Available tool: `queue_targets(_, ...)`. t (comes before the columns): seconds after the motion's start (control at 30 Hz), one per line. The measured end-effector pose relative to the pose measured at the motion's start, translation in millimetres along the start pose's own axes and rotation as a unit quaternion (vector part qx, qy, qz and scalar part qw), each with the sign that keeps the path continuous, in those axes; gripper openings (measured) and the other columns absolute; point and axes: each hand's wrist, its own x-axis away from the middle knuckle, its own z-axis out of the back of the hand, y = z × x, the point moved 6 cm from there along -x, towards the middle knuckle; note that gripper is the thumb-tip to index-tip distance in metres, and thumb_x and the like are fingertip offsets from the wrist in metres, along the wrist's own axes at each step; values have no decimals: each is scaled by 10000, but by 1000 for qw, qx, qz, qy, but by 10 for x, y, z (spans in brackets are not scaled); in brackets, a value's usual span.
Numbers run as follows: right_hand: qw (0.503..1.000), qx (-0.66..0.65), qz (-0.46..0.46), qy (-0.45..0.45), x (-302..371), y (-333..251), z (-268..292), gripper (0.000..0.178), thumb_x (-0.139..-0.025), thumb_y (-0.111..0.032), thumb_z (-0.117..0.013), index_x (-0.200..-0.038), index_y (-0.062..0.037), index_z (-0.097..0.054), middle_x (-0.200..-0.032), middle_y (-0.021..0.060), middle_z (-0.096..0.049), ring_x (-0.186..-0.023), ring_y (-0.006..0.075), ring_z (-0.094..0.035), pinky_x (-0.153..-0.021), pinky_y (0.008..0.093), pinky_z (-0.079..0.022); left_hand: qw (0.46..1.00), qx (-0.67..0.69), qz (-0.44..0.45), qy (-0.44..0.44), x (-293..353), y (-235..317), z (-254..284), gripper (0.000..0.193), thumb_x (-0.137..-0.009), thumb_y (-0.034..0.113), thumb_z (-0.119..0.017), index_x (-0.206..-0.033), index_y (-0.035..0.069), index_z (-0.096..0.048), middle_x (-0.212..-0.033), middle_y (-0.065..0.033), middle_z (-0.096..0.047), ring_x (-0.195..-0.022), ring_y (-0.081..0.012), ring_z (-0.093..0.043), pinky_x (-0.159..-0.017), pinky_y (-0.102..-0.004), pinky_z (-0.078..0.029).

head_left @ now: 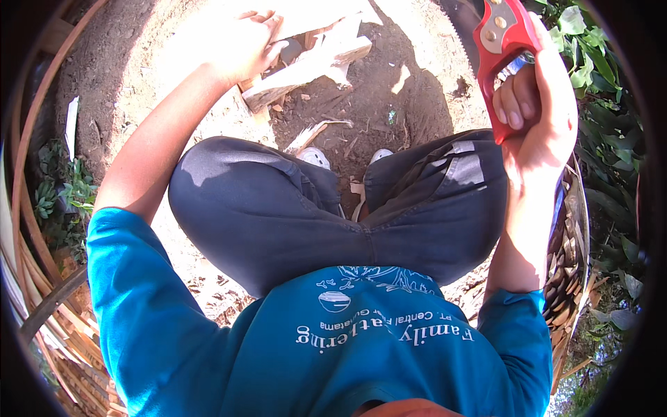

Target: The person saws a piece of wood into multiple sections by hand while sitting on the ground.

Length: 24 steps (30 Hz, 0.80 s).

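My right hand (542,115) is raised at the upper right, its fingers wrapped round the red handle of a hand saw (484,76). The dark toothed blade (464,21) runs up out of the picture beside the handle. At the upper left, my left hand (249,45) reaches out over the brightly lit ground, thumb and fingers apart. Glare washes out what lies under its palm. Just right of it lie split pieces of pale wood, with one rough length (306,73) slanting across the others.
My bent legs in dark trousers (271,201) frame the dirt ground, where wood chips and a splintered strip (309,135) lie near my shoes (314,157). Split strips (62,306) stand along the left. Woven slats (566,264) and leafy plants (615,174) border the right.
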Motion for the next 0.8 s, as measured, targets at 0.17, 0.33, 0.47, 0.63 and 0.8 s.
queue_targets(0.17, 992, -109, 54, 36, -470, 145, -178, 179, -1027, -199, -599, -942, -42, -609, -653, -28, -493, -519, 70, -428, -526, 249, -372, 987, -10, 85, -134, -607, 125, 148, 732, -928, 668, -579, -1303, 41, -633, -1100, -209, -737, -1017, -332, -727, -927, -446, -555)
queue_targets(0.33, 990, -127, -21, 55, -737, 436, -128, 210, -1012, -200, -619, -850, -67, -604, -607, -22, -499, -477, 76, -426, -469, 274, -347, 975, -69, 101, -184, -1086, 285, 64, 647, -899, 628, -647, -1078, 16, -759, -950, -206, -759, -930, -335, -747, -870, -433, -580)
queue_targets(0.47, 988, -118, -44, 88, -754, 214, -243, 135, -978, -160, -618, -931, -39, -654, -636, -7, -542, -501, 86, -472, -465, 282, -359, 955, 81, 189, -212, -1188, -48, -146, 651, -800, 572, -786, -1024, -39, -768, -959, -241, -757, -930, -342, -756, -893, -431, -583)
queue_targets(0.63, 983, 35, -54, 173, -785, 226, -263, 138, -895, -124, -676, -895, 14, -676, -665, 53, -615, -538, 142, -564, -485, 309, -404, 886, 293, 255, -252, -1112, -391, -411, 588, -737, 442, -913, -1061, -27, -770, -942, -145, -771, -835, -238, -733, -823, -420, -570)
queue_targets(0.8, 981, -137, -73, 112, -983, 574, -246, 168, -869, -77, -694, -818, 79, -658, -627, 77, -603, -503, 153, -555, -452, 334, -382, 809, 438, 323, -222, -965, -405, -398, 704, -785, 387, -895, -1275, -57, -652, -1121, -204, -737, -1031, -252, -700, -956, -409, -525)
